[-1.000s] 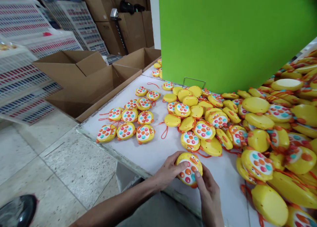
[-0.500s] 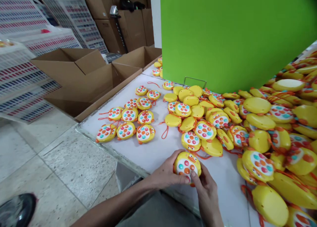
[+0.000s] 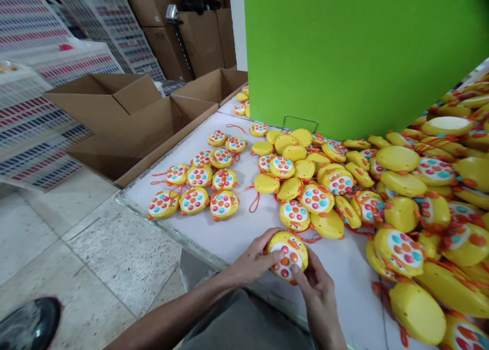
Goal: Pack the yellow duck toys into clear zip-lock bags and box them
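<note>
Yellow toy dotted pink-and-orange on white, green panel, crates seemingly banded red and blue

- Front and centre, the held toy over the table, left hand at its nine o'clock, right hand at four!
- Up at ten o'clock, a group of toys on the table.
- Twelve round to four, it's the toy heap, a panel behind part of it at one.
- Past the table's edge, ten again: a carton, crates behind.

held toy: partly hidden by hands | green panel: top cropped | toy pile: right cropped | near-left black object: cropped | far-left crates: cropped, blurry
</note>
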Tool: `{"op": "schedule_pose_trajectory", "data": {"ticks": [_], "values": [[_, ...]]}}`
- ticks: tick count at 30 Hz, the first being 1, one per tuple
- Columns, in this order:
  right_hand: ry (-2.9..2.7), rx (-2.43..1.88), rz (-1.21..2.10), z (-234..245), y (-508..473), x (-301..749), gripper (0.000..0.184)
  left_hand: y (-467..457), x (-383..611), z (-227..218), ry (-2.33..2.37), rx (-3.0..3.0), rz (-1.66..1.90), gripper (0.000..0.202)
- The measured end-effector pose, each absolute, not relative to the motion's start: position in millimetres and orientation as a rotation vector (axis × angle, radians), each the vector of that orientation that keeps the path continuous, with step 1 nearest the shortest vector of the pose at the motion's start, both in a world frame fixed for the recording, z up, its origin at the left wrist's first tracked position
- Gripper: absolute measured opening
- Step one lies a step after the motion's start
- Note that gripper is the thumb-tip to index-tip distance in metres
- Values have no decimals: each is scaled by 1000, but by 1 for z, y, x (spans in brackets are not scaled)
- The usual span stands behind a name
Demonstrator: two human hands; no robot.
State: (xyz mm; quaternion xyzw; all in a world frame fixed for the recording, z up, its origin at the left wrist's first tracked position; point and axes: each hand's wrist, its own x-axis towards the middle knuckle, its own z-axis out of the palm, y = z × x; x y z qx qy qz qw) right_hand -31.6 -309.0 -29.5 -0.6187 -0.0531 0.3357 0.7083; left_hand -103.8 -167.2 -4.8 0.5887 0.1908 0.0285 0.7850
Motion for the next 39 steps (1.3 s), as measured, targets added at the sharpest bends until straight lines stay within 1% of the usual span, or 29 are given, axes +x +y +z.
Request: {"op": "schedule_pose_trajectory", "data": {"ticks": [2, 4, 5, 9, 10, 11, 12, 15, 16, 18, 21, 22, 23, 24, 25, 26, 27, 30, 34, 36, 39], "values": [[-97, -1380, 739, -28, -310, -33, 51, -169, -103, -5, 418, 1233, 57, 46], [-116, -1378, 733, -26, -311, -33, 54, -173, -100, -8, 457, 1068, 56, 46], [-154, -1362, 735, -25, -312, -33, 60, -176, -99, -11, 485, 950, 51, 45], [-358, -1313, 713, -20, -310, -33, 99, -190, -91, -26, 520, 459, -76, 38], [-382, -1355, 684, -20, -309, -34, 102, -195, -90, -30, 501, 364, -140, 39], [-394, -1419, 646, -19, -308, -34, 100, -200, -89, -34, 474, 295, -217, 40], [-408, -1489, 604, -18, -307, -33, 93, -205, -88, -37, 448, 254, -298, 41], [-523, -1674, 467, -7, -313, -26, 70, -218, -88, -42, 375, 324, -496, 52], [-573, -1750, 379, 0, -318, -21, 66, -219, -89, -42, 365, 397, -518, 55], [-668, -1932, 81, 17, -334, -8, 67, -217, -91, -40, 390, 580, -466, 55], [-726, -2128, -556, 29, -364, 13, 84, -204, -97, -37, 532, 804, -267, 47], [-728, -2158, -701, 25, -373, 19, 87, -199, -99, -37, 587, 836, -211, 46], [-772, -2209, -725, 16, -379, 23, 88, -195, -101, -37, 628, 851, -172, 46], [-830, -2284, -624, 4, -383, 26, 78, -193, -102, -37, 653, 856, -151, 46], [-899, -2353, -392, -10, -384, 28, 63, -191, -104, -38, 659, 857, -142, 45], [-926, -2376, -199, -23, -383, 28, 54, -191, -104, -38, 650, 856, -150, 45], [-917, -2372, -37, -34, -381, 28, 54, -192, -105, -37, 628, 856, -163, 45], [-642, -2161, 220, -44, -370, 21, 64, -199, -102, -33, 581, 848, -176, 46], [-63, -1549, 582, -30, -348, -2, 66, -210, -90, -24, 544, 710, -192, 50], [111, -1324, 685, -32, -335, -16, 66, -213, -83, -21, 506, 674, -188, 52], [200, -1199, 693, -40, -324, -27, 61, -210, -79, -19, 528, 757, -119, 50]]}}
